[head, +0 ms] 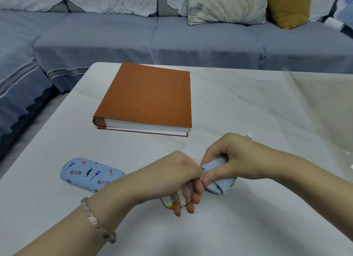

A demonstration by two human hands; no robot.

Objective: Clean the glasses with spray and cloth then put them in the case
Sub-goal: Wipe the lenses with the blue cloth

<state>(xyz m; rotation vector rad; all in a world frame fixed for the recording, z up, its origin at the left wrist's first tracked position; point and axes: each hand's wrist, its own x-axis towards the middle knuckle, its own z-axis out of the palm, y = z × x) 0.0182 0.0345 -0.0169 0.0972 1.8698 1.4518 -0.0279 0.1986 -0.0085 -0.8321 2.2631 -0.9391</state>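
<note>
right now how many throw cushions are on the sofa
2: a leaf-print cushion against the back of the sofa, and a mustard cushion just right of it. More may sit past the frame's right edge.

A single view comes from the person's head, facing forward and tilted down across the worktop (238,106). Both forearms enter from the bottom edge, and the left hand (177,177) and right hand (236,160) meet close under the lens, low in the picture and a little right of centre. The wide angle bows the worktop's edges. Beyond its far edge, a sofa (172,40) fills the top of the view.
</note>
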